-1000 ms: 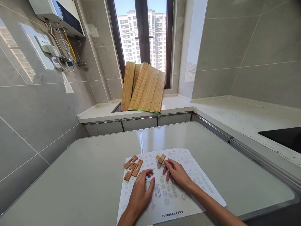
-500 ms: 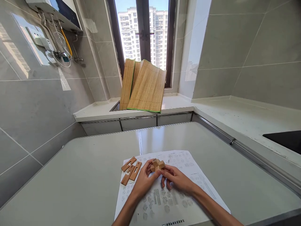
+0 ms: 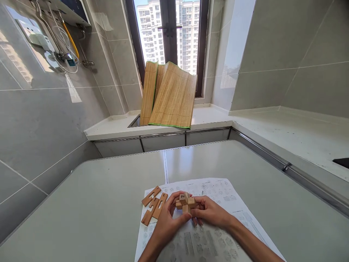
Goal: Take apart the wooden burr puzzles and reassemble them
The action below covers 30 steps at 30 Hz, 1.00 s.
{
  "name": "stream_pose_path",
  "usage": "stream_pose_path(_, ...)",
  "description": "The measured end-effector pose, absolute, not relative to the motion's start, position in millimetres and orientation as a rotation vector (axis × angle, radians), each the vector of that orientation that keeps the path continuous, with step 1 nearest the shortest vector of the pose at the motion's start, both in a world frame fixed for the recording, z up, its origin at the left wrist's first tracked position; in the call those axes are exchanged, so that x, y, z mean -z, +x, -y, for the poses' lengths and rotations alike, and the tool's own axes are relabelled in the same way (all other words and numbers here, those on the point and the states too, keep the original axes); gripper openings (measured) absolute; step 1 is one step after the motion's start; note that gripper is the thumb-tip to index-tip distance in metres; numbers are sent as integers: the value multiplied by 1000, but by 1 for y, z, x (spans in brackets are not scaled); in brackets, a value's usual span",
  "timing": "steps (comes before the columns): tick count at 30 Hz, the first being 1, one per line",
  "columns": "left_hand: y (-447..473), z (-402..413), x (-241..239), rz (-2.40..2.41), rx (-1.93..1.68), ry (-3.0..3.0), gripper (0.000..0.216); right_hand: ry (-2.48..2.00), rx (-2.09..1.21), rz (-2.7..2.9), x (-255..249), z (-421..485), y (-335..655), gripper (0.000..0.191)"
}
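Observation:
Between my two hands is a wooden burr puzzle (image 3: 185,204), a cross-shaped cluster of light blocks with a "2" on the block facing up. My left hand (image 3: 172,214) curls round its left side, thumb at the lower front. From the right, my right hand (image 3: 208,211) pinches the block end on that side; some of its fingertips are hidden below. Just left of my left hand lie flat, notched wooden pieces: one marked 1 (image 3: 151,196), one marked 2 (image 3: 160,206) and one marked 3 (image 3: 149,213). They rest partly on a printed sheet (image 3: 218,189).
The sheet lies on a pale grey table (image 3: 95,203). Behind it, a folded bamboo mat (image 3: 171,98) leans on a white counter (image 3: 209,114) before the window. A metal rail (image 3: 259,160) runs along the counter's edge. Pipes and hoses (image 3: 62,43) hang at the upper left.
The burr puzzle has been turned in my hands, so the "2" now faces up toward me. My right hand's fingers have drawn in closer. The camera view has shifted slightly.

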<state>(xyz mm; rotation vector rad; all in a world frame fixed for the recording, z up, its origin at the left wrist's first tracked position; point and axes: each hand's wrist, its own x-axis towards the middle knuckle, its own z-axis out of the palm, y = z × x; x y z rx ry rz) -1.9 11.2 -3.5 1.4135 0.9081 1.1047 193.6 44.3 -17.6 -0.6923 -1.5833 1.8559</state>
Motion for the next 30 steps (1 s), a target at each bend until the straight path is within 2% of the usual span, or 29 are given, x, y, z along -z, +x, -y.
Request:
stream_pose_path(7, 4, -7, 4, -1194, -1187, 1451, 62, -753, -1711, 1470, 24, -40, 193, 42)
stream_pose_path(13, 7, -5, 2, -1343, -1199, 1652, 60, -602, -1981, 1390, 18, -39, 192, 48)
stream_pose_path(17, 10, 1, 0, -1251, -1217, 1688, 51, -564, -2031, 1418, 11, -38, 193, 41)
stream_pose_path(22, 6, 4, -1, -1034, -1076, 1521, 78, -656, -1990, 1413, 9, -38, 193, 37)
stream_pose_path(27, 2, -4, -3, -988, -1026, 1457, 55, -733, -1963, 1394, 15, -38, 192, 28)
stream_pose_path(30, 3, -5, -4, -1052, -1070, 1511, 48, -787, -1873, 1275, 21, -38, 189, 32)
